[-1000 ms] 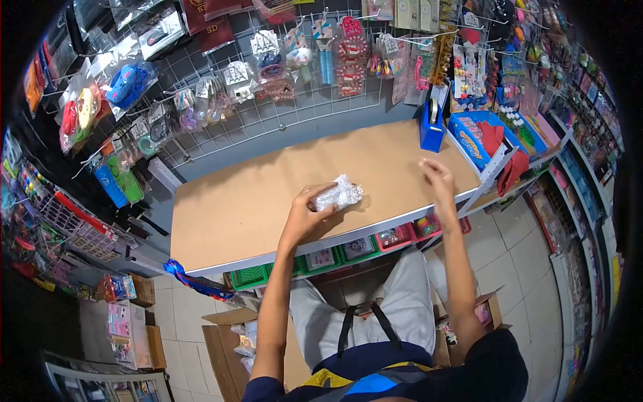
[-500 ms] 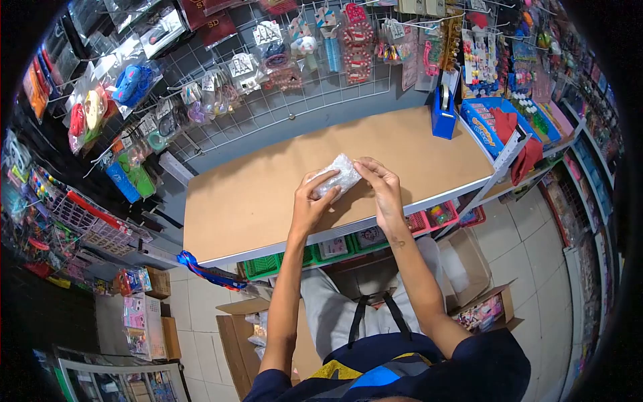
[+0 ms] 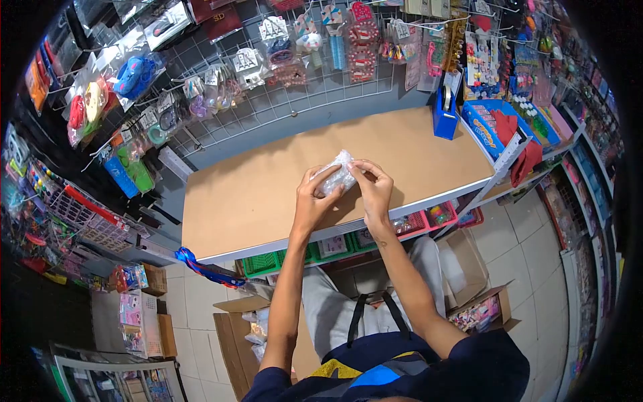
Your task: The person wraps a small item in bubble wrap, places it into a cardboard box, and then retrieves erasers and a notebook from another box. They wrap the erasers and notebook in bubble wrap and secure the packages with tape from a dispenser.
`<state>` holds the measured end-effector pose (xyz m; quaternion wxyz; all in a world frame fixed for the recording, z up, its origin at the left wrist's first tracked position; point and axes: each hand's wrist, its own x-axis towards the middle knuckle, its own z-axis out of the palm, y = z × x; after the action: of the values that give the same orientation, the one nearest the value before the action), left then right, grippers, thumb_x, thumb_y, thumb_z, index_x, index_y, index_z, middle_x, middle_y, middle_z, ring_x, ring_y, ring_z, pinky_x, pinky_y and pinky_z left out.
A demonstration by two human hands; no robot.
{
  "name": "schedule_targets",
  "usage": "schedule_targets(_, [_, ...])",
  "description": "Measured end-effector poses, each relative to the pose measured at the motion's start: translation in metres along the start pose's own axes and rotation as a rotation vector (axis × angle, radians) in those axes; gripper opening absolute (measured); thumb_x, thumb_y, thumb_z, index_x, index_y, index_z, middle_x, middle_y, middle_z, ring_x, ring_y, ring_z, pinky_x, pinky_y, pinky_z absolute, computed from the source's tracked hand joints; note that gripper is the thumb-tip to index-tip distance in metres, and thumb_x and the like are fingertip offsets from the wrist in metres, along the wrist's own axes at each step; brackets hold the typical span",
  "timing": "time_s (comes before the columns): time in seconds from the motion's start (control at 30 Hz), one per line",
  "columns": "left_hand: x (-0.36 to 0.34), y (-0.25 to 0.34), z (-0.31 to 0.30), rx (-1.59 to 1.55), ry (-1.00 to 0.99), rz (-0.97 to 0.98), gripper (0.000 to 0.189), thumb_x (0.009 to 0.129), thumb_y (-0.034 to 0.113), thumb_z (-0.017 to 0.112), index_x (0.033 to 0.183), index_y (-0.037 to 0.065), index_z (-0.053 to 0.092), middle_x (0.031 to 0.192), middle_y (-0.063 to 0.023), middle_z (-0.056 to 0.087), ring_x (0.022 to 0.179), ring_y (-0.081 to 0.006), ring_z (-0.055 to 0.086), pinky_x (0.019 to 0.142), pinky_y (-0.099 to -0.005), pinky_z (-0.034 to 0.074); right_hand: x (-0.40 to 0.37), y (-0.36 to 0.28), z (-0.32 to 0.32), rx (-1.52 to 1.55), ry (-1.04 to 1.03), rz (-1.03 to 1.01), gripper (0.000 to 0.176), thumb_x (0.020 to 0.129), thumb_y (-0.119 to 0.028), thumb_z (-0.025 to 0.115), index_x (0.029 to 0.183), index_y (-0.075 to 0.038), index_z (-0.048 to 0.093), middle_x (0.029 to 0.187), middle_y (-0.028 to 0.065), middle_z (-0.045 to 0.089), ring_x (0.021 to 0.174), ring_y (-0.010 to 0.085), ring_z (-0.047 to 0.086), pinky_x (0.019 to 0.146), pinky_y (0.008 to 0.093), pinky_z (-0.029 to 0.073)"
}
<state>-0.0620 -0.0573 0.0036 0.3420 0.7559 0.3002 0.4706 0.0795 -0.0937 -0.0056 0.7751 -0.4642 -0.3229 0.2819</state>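
Observation:
A small packet in clear, whitish plastic wrap (image 3: 338,175) is held between my hands, a little above the brown tabletop (image 3: 248,194). What lies inside the wrap cannot be made out. My left hand (image 3: 313,197) grips the packet from the left, with fingers over its top face and the thumb along the near side. On the right edge, my right hand (image 3: 375,191) pinches the wrap between thumb and fingertips.
A blue tape dispenser (image 3: 445,114) stands at the table's back right corner, beside a blue box (image 3: 483,127) with red cloth. Bagged accessories hang on a wire grid (image 3: 295,114) behind. Green baskets (image 3: 261,263) sit under the tabletop; an open carton (image 3: 231,342) is on the floor.
My right hand has shifted slightly left and closer to my left hand, along the packet's right edge. My left hand keeps its hold nearly in place.

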Motion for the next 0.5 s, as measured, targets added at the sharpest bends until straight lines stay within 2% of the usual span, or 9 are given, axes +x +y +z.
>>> schedule_targets(0.03, [0.000,-0.002,0.000,0.004,-0.001,0.011,0.048,0.079,0.011,0.080,0.125,0.007,0.067,0.123,-0.0143,0.058,0.113,-0.0225,0.058,0.093,-0.0318,0.049,0.000,0.004,0.001,-0.034,0.025,-0.057,0.014,0.086,-0.008,0.075,0.093,0.004,0.073,0.103,0.0089,0.069,0.098,0.0146,0.062,0.089,0.0287,0.048])
schedule_targets(0.23, [-0.001,-0.003,0.000,-0.011,0.000,0.077,0.047,0.080,0.010,0.079,0.126,0.006,0.067,0.123,-0.0144,0.057,0.113,-0.0235,0.057,0.093,-0.0320,0.048,-0.007,0.004,0.010,0.106,0.037,-0.009,0.018,0.089,-0.008,0.072,0.100,0.005,0.068,0.099,0.0084,0.071,0.093,0.0130,0.064,0.084,0.0267,0.050])
schedule_targets(0.33, [-0.001,0.001,-0.002,-0.003,-0.002,0.097,0.044,0.081,0.011,0.078,0.124,0.006,0.068,0.121,-0.0143,0.057,0.112,-0.0231,0.057,0.092,-0.0318,0.048,-0.008,0.003,0.010,0.046,0.041,-0.086,0.018,0.090,-0.008,0.071,0.101,0.005,0.068,0.096,0.0076,0.071,0.089,0.0126,0.064,0.081,0.0262,0.051])
schedule_targets(0.43, [0.000,0.000,-0.001,-0.014,0.027,0.073,0.035,0.082,0.011,0.077,0.115,0.004,0.070,0.119,-0.0148,0.058,0.111,-0.0231,0.057,0.090,-0.0314,0.048,-0.012,0.001,0.012,0.013,0.049,-0.152,0.017,0.090,-0.009,0.071,0.100,0.005,0.068,0.095,0.0077,0.071,0.090,0.0121,0.064,0.081,0.0267,0.051])
schedule_targets(0.5, [0.002,-0.004,0.003,0.013,0.111,0.125,0.033,0.082,0.015,0.078,0.112,0.003,0.069,0.114,-0.0156,0.060,0.105,-0.0243,0.060,0.088,-0.0319,0.049,-0.020,-0.002,0.015,-0.039,0.064,-0.175,0.017,0.090,-0.009,0.071,0.100,0.004,0.068,0.095,0.0081,0.072,0.089,0.0134,0.065,0.081,0.0276,0.051])
